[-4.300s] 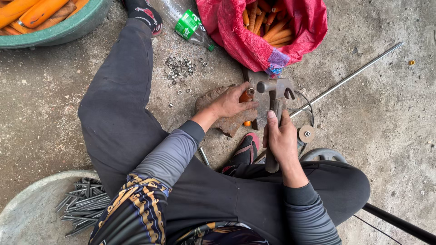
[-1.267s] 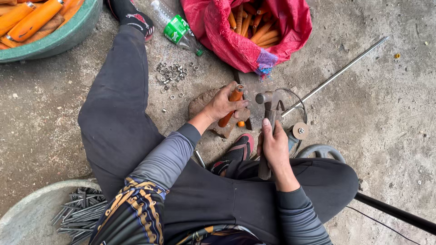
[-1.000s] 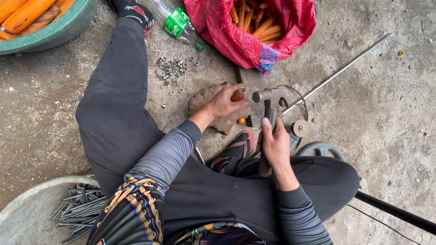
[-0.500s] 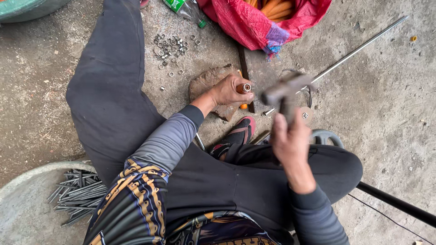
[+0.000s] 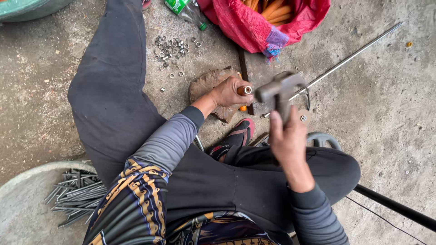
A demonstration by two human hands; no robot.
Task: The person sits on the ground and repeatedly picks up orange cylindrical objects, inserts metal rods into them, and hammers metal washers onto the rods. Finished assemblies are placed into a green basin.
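My left hand grips an orange sleeve with a metal end, holding it upright over a worn wooden block on the concrete floor. My right hand is closed around the handle of a grey hammer, whose head is raised just right of the orange sleeve. A small orange piece lies under my left hand by the block.
A red sack of orange sleeves lies ahead. Several small metal rings are scattered on the floor. A basin at lower left holds many nails. A long metal rod runs to the upper right. A green bottle lies near the sack.
The hammer rested on the block by the orange sleeve a second ago; my right hand has since lifted it up and toward me. The left hand keeps holding the sleeve.
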